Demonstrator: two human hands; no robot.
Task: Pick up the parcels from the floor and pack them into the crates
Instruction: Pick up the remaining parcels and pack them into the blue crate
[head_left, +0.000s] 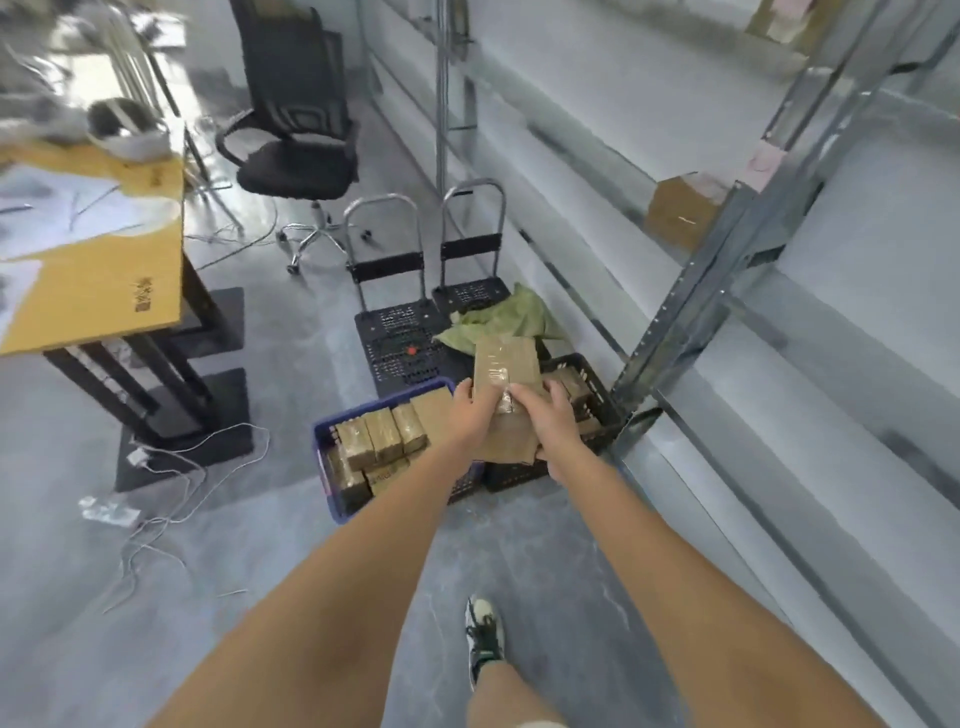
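Metal shelving (727, 249) is running along the right, a table (104, 291) standing far left. On the floor, a blue crate (332, 467) is sitting packed with brown tape-wrapped parcels (382, 439); touching its right side, a black crate (597, 410) is also holding parcels. Above them, the left hand (470, 415) and right hand (553, 415) are gripping flat brown taped parcels in hand (506, 364), fingers curled around them. Any label writing is too blurred to read.

No legible text. Dark printed marks on the cardboard sheet (98, 291), far left of the left hand (470, 415), are too blurred to read; same for the held parcel (506, 364) tape.
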